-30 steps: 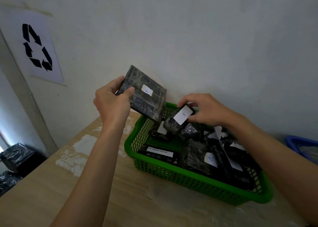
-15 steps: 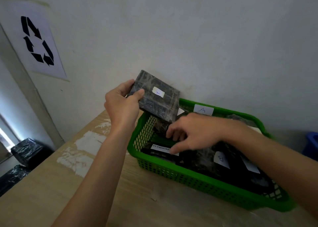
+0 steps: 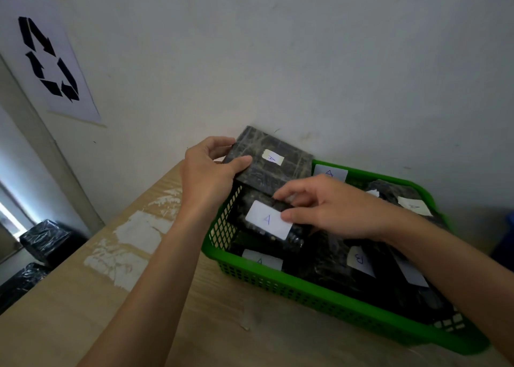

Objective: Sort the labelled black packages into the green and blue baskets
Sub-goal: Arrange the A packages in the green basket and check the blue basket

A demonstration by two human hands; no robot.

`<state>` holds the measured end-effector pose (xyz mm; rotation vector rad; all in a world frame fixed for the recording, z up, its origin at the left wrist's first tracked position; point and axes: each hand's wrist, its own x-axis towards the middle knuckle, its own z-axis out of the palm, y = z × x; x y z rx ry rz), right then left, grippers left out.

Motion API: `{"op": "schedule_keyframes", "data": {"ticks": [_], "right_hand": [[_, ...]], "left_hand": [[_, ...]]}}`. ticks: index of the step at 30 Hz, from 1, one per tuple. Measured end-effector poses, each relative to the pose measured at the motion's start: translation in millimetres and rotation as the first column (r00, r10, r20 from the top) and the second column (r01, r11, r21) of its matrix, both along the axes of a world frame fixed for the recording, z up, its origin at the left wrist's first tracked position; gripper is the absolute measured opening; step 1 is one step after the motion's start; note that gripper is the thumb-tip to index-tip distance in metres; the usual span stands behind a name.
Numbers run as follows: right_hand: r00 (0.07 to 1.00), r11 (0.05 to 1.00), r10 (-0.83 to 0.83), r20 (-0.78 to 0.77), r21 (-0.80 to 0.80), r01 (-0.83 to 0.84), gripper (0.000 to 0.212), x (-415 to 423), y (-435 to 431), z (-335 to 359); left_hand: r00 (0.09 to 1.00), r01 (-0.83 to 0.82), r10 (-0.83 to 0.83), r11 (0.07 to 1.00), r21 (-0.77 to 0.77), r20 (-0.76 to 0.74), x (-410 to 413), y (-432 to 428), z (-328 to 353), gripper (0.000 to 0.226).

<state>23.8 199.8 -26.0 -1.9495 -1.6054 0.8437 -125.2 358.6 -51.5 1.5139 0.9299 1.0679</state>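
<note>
A green basket (image 3: 300,290) stands on the wooden table against the wall, full of several black wrapped packages with white labels. My left hand (image 3: 207,173) grips a flat black package (image 3: 278,171) with a small "A" label, held over the basket's far left corner. My right hand (image 3: 331,208) pinches a smaller black package (image 3: 264,224) with a large white "A" label, just above the others in the basket. A package marked "B" (image 3: 360,259) lies further right in the basket. Only a dark blue sliver of the blue basket (image 3: 504,244) shows at the right edge.
The wooden table (image 3: 139,297) has patches of white residue to the left of the basket. A recycling sign (image 3: 50,60) hangs on the wall at upper left. Black wrapped bundles (image 3: 44,240) sit on the floor at the left, below the table edge.
My right hand has taken hold of the package with the large "A" label and lifted it slightly. My left hand has lowered its flat package closer to the basket's corner.
</note>
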Motion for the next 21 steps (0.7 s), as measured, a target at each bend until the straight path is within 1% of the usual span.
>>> {"op": "schedule_keyframes", "data": {"ticks": [2,3,6,7,9,10,11,12,13,14,15,16,17,18,19,20,21], "right_hand": [[0.992,0.995,-0.074,-0.107,0.053,0.080,0.034,7.5,-2.0,6.2],[0.988,0.993,-0.087,-0.123,0.072,0.097,0.033,12.9,-3.4,9.4],[0.994,0.988,-0.094,-0.057,0.118,0.100,0.032,23.2,-4.4,11.3],[0.995,0.985,-0.096,-0.035,0.140,0.100,0.031,24.5,-3.6,10.1],[0.996,0.977,-0.092,0.018,0.193,0.087,0.030,26.2,-2.5,9.7],[0.995,0.972,-0.092,0.047,0.223,0.079,0.029,27.0,-2.5,10.6],[0.994,0.964,-0.091,0.056,0.254,0.074,0.028,27.7,-3.0,12.8],[0.996,0.956,-0.084,0.035,0.286,0.071,0.028,27.5,-4.0,15.1],[0.997,0.946,-0.082,-0.004,0.315,0.079,0.027,26.5,-5.3,16.6],[0.996,0.936,-0.089,-0.020,0.341,0.090,0.026,24.8,-7.6,17.9],[0.993,0.926,-0.118,0.006,0.362,0.107,0.024,23.7,-10.6,18.5],[0.985,0.920,-0.160,0.070,0.372,0.123,0.025,23.2,-15.1,19.0],[0.968,0.925,-0.197,0.154,0.357,0.132,0.028,23.8,-22.4,21.3],[0.946,0.944,-0.205,0.253,0.307,0.123,0.031,26.4,-32.2,24.8],[0.919,0.968,-0.176,0.352,0.230,0.097,0.034,28.5,-43.9,29.7],[0.889,0.988,-0.127,0.440,0.139,0.072,0.038,30.5,-56.5,34.3],[0.862,0.996,-0.088,0.499,0.062,0.065,0.046,32.7,-69.9,38.1]], "left_hand": [[0.995,0.049,-0.041,0.994,0.094,-0.092,-3.4,-0.4,3.0,0.042],[0.989,0.080,-0.061,0.987,0.138,-0.133,-4.6,0.1,4.3,0.043],[0.964,0.146,-0.075,0.951,0.273,-0.256,-6.0,2.5,7.2,0.040],[0.948,0.174,-0.060,0.920,0.352,-0.311,-7.0,2.6,9.6,0.036],[0.913,0.272,-0.037,0.798,0.537,-0.407,-10.5,-0.3,18.5,0.032],[0.891,0.356,-0.081,0.738,0.574,-0.447,-13.2,-2.9,23.5,0.035],[0.853,0.450,-0.158,0.704,0.550,-0.497,-15.7,-6.4,28.2,0.041],[0.805,0.535,-0.235,0.685,0.494,-0.545,-16.4,-9.4,29.9,0.046],[0.764,0.588,-0.273,0.666,0.458,-0.585,-15.0,-12.0,28.8,0.047],[0.746,0.607,-0.264,0.648,0.460,-0.612,-12.1,-15.3,26.4,0.045],[0.742,0.608,-0.234,0.629,0.485,-0.628,-9.0,-18.0,24.9,0.039],[0.734,0.615,-0.218,0.615,0.493,-0.644,-6.0,-20.2,24.5,0.031],[0.708,0.640,-0.231,0.610,0.468,-0.667,-4.7,-21.9,25.4,0.021],[0.672,0.670,-0.261,0.612,0.419,-0.693,-4.3,-22.0,26.9,0.012],[0.635,0.697,-0.294,0.616,0.367,-0.714,-5.4,-22.4,29.8,0.007],[0.613,0.710,-0.309,0.619,0.336,-0.727,-5.6,-21.1,31.0,0.007],[0.609,0.714,-0.294,0.609,0.346,-0.737,-4.9,-21.1,31.2,0.011]]}}
